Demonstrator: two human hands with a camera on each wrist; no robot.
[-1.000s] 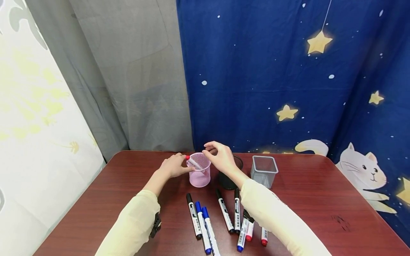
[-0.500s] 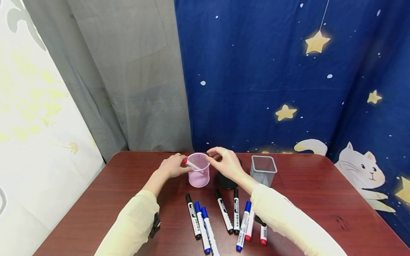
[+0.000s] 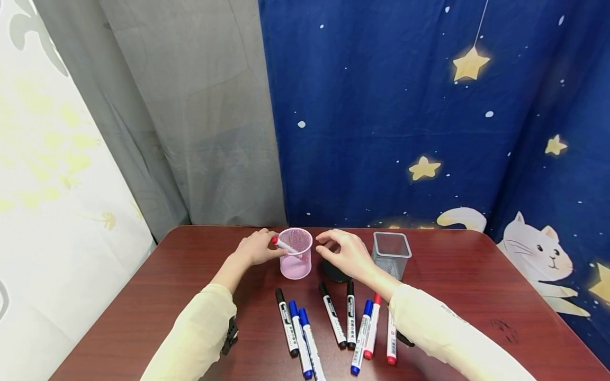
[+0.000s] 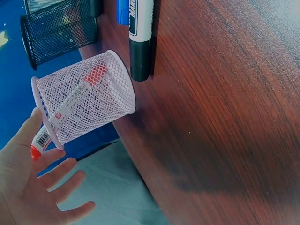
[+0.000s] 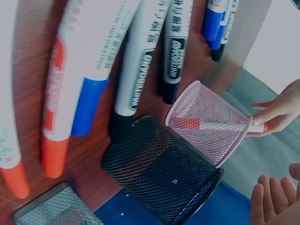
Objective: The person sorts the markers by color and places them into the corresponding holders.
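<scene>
And here at the pink round wire-mesh cup (image 3: pixel 295 267), standing upright on the reddish-brown wood-grain bench (image 3: pixel 476 296), we have the left hand (image 3: pixel 256 247) right at the rim! Its thumb touches the edge, the index finger lies close by, and the other fingers are spread loosely, wrapped round nothing. Inside the cup, look, a white marker with red ends (image 4: pixel 70 105) leans at a slant, one end poking out over the rim beside that thumb.

Over to the right hand (image 3: pixel 347 253), hovering above the black round wire-mesh cup (image 5: pixel 159 173) and hiding much of it from the head view. Fingers gently bent, thumb apart from them, nothing in their hold. That black cup stands just beside the pink one, with the silver-grey square wire-mesh holder (image 3: pixel 392 256) next along.

Down in front, a spread of white-bodied markers lies on the bench! A black-capped marker (image 3: pixel 287 323) and two blue-capped markers (image 3: pixel 301 338) bunch to the left, two black-capped markers (image 3: pixel 351 315) take the middle, and a blue-capped marker (image 3: pixel 362 336) with two red-capped markers (image 3: pixel 392 338) fills the right flank, near the cream sleeve (image 3: pixel 443 328).
</scene>
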